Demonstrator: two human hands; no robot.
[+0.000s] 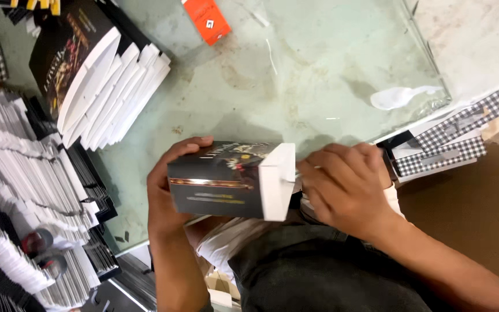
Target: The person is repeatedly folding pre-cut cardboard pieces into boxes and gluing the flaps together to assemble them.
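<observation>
— At the near edge of the table (319,69), centre: what is item one?

— One dark printed carton (220,179), folded up into a box, white flap end (277,182) facing right. Held just above the person's lap, clear of the glass top.

— Hands?

— Left hand (166,190) clamped on the carton's left end, thumb over the top edge, fingers behind. Right hand (345,188) curled loosely, touching the white flap end; whether it pinches the flap, I cannot tell.

— Handling?

— By appearance, thin card: light, hollow, stiff along the folds, likely to dent if squeezed mid-panel. The glossy print may be slippery. Best held at corners and creased edges, as the left hand does.

— Item two?

— Far left: a fanned stack of flat cartons (111,86), white insides showing, one printed face on top.

— Three?

— Left edge: long rows of flat blanks (24,190), white and black, standing on edge.

— Further?

— Far centre, an orange card (206,20). Right, checked flat cartons (457,136), beside brown board (469,202). A white scrap (397,97) on the glass, well apart from the hands.
</observation>
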